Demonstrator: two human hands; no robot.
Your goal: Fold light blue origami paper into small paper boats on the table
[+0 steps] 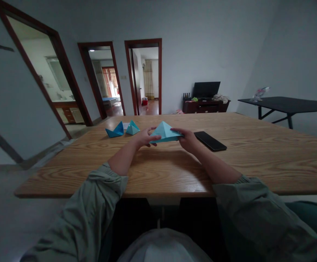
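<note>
Between my two hands is a light blue folded paper boat (pixel 164 131), its pointed middle facing up, held above the wooden table (pixel 158 178). My left hand (pixel 147 137) grips its left end, thumb on the near side and fingers partly behind. On the right end, my right hand (pixel 187 138) is closed with the fingers along the top edge. Left of my hands stand a darker blue paper boat (pixel 115 130) and a small light blue folded paper piece (pixel 132 128), close together on the table.
A black smartphone (pixel 211 141) lies on the table right of my right hand. The table's front edge (pixel 164 194) runs close to my body. Farther back are a television (pixel 206 90) on a dark cabinet and a black folding table (pixel 289 104) at the right.
</note>
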